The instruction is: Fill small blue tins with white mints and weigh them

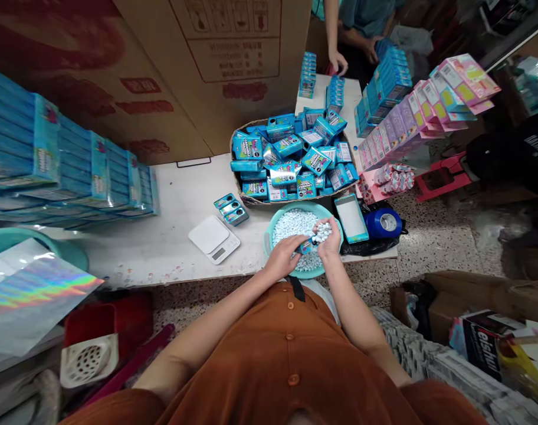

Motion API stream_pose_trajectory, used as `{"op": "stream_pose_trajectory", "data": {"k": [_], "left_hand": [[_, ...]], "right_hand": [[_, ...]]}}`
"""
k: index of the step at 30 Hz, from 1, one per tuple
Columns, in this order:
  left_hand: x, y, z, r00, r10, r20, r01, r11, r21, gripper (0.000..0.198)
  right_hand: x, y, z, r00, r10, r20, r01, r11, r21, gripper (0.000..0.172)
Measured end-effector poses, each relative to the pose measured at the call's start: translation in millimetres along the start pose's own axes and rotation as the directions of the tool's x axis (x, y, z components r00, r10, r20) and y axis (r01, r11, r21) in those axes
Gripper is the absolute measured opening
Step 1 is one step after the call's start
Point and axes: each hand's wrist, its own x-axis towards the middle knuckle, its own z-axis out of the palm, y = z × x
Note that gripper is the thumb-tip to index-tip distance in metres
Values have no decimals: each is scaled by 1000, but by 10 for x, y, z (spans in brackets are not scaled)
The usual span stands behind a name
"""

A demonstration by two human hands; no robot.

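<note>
A turquoise basin (268, 237) full of small pale blue pellets (295, 223) stands at the table's front edge. Over it, my left hand (283, 257) grips a small blue box (307, 246). My right hand (331, 243), cupped and closed, holds a heap of the pellets (323, 231) against the box's open end. Behind the basin, a cut-down carton (269, 202) is piled with similar blue boxes (288, 145). Several small boxes (232, 209) stand together left of the basin, beside a white digital scale (214, 239).
Stacked blue packs (74, 159) line the left. A large cardboard box (233, 77) rises behind the table. At right are an open display tray (351, 218), blue tape (384, 223) and pink cartons (397, 127). Across the table, another person's hand (338, 61) reaches toward stacked boxes.
</note>
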Motion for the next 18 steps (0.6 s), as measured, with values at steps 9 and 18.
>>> {"op": "stream_pose_trajectory", "data": {"k": [9, 18], "left_hand": [[108, 32, -16, 997, -75, 10, 75, 997, -13, 55], [190, 22, 24, 995, -104, -11, 103, 994, -35, 52]], "right_hand": [[30, -78, 32, 995, -95, -10, 96, 984, 151, 34], [36, -102, 39, 975, -220, 18, 217, 972, 91, 41]]}}
